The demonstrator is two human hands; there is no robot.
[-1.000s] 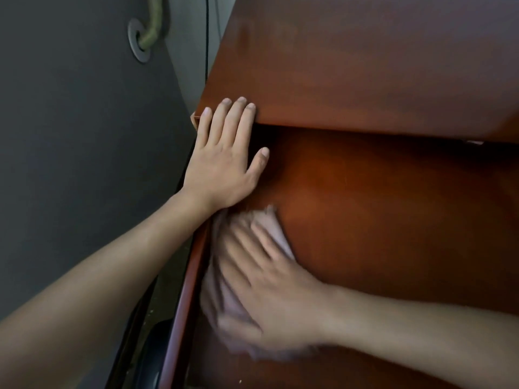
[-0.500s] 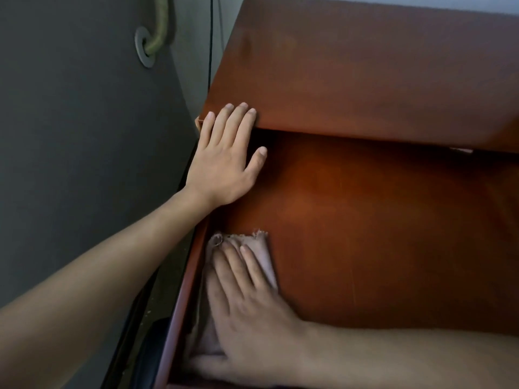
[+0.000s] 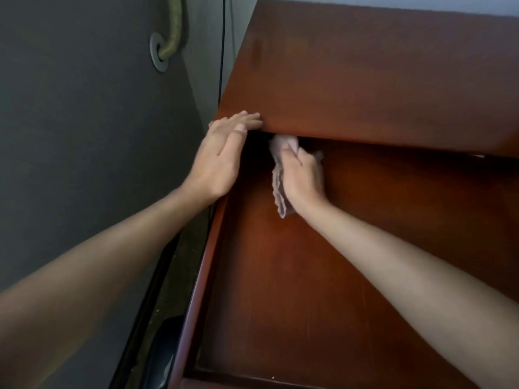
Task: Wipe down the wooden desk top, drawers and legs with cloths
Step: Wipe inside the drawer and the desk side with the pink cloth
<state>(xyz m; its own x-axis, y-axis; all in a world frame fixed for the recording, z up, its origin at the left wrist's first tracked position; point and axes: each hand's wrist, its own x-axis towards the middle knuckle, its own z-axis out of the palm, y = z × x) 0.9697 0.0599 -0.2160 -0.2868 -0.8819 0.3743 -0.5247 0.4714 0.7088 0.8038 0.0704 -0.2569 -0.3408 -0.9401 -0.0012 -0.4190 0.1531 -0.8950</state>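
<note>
A reddish-brown wooden desk top (image 3: 379,74) overhangs a pulled-out drawer whose flat bottom (image 3: 295,290) fills the lower middle of the view. My right hand (image 3: 302,175) grips a pale pink cloth (image 3: 279,189) at the far left of the drawer, just under the desk top's front edge; the cloth bunches above my fingers and hangs down beside my wrist. My left hand (image 3: 224,153) rests with straight fingers on the desk top's front left corner, its fingertips lying on the edge.
A grey wall (image 3: 84,136) stands close on the left, with a round metal flange and a pipe (image 3: 168,37) and a thin black cable (image 3: 222,51). A narrow dark gap (image 3: 174,290) runs between the wall and the drawer's left rail.
My right hand has moved the cloth from the near left of the drawer bottom up to the far end under the desk top. It now grips the cloth instead of pressing it flat. My left hand has turned more edge-on at the corner.
</note>
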